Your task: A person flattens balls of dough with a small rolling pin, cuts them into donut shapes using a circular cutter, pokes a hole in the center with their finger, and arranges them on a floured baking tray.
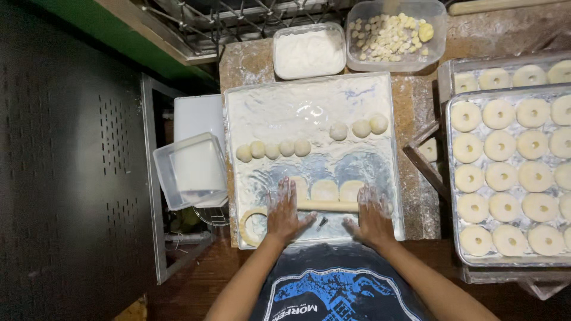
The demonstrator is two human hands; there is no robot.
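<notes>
Setting: we look straight down on a flour-dusted brown worktop [416, 119], with a dark perforated metal panel [71, 154] at the left.
Board: we see a floured rectangular board [297, 107] lying on the worktop in front of the person.
Rolling pin: we find a pale wooden rolling pin [327, 205] lying crosswise near the board's near edge, just below three flattened dough pieces [325, 190].
Left hand: our figure shows the left hand [284, 211] open, palm down, fingers spread, pressing on the pin's left end.
Right hand: we see the right hand [372, 217] likewise open and flat, resting on the pin's right end.
Dough balls: we count a row of five dough balls [272, 149] at the board's left and three more [360, 127] further right, well apart from the hands.
Ring: we note a round cutter ring [253, 224] just beside the left hand, at the board's near left corner.
Tubs: we mark a tub of flour [309, 52] and a clear tub of small dough bits [395, 35] beyond the board.
Trays: we see metal trays [455, 178] at the right, filled with ring-shaped dough pieces [502, 175].
Box: we show an empty clear plastic box [190, 171] left of the board.
</notes>
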